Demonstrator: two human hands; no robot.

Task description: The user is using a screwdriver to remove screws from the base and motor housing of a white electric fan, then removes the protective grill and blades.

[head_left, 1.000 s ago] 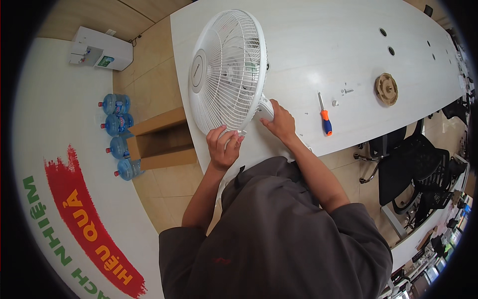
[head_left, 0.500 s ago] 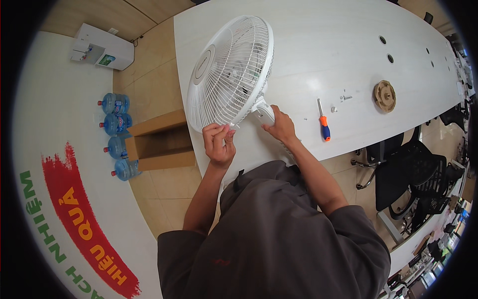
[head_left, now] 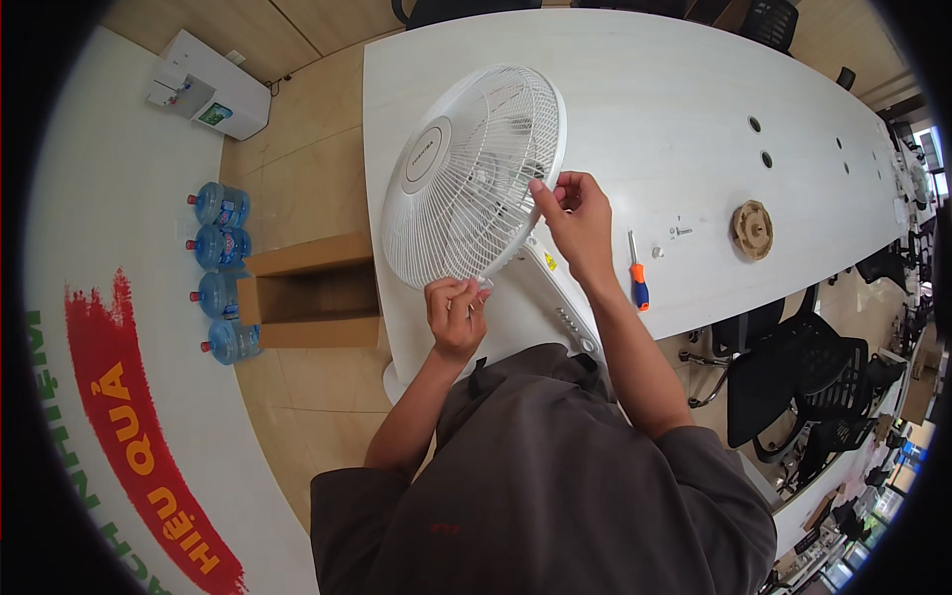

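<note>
On the floor at the far left stand four blue water bottles (head_left: 220, 273) in a row, with an open cardboard box (head_left: 312, 290) just beside them and a white water dispenser (head_left: 208, 96) further back against the wall. Next comes the long white table (head_left: 694, 79), and on its near end lies a white pedestal fan (head_left: 474, 178), its round wire guard tilted up toward the camera. The left hand (head_left: 455, 315) pinches the lower rim of the guard, fingers curled narrow around what looks like a small clip there, though the piece itself is too small to tell. The right hand (head_left: 577, 220) grips the guard's right rim, fingers closed on the wire edge. By my reading, the step in hand is working the guard's rim fastening, seating or freeing it around the edge; the next move calls for steadying the guard with one hand while the other works the catch. Right of the hands, an orange-and-blue screwdriver (head_left: 638, 278) lies on the table, then some small screws (head_left: 679, 232), then a round brown disc (head_left: 752, 229), all well apart from the fan.
</note>
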